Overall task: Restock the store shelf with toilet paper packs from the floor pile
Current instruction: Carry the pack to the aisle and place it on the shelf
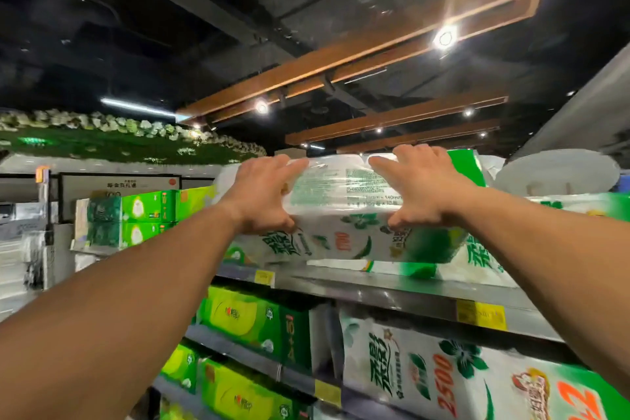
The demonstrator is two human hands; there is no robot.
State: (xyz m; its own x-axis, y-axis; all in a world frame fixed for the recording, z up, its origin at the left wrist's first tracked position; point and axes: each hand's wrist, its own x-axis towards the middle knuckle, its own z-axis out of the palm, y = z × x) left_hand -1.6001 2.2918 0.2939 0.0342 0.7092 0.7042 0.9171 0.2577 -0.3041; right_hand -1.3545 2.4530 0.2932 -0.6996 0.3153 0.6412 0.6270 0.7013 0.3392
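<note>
- Placing is the step in hand: you hold a white-and-green plastic-wrapped toilet paper pack up at the grey metal top shelf, with both arms stretched overhead.
- Your left hand clamps the pack's left end, fingers spread across its near face and thumb hooked under the lower edge.
- Your right hand grips the right end the same way, thumb beneath and fingers splayed over the wrapper.
- The pack sits tilted, its far side lying on another flat white-and-green pack already on that shelf; whether its weight is fully borne there I cannot tell.
- More packs stand just beside it on the right, so the slot looks tight.
- Next, I judge, you need to push the pack level and backward until it stacks squarely, then loosen both hands.
- Watch the slippery film: a lopsided shove could slide it off the front lip.
- Lower shelves carry green boxed tissue packs and a big white bagged pack.
</note>
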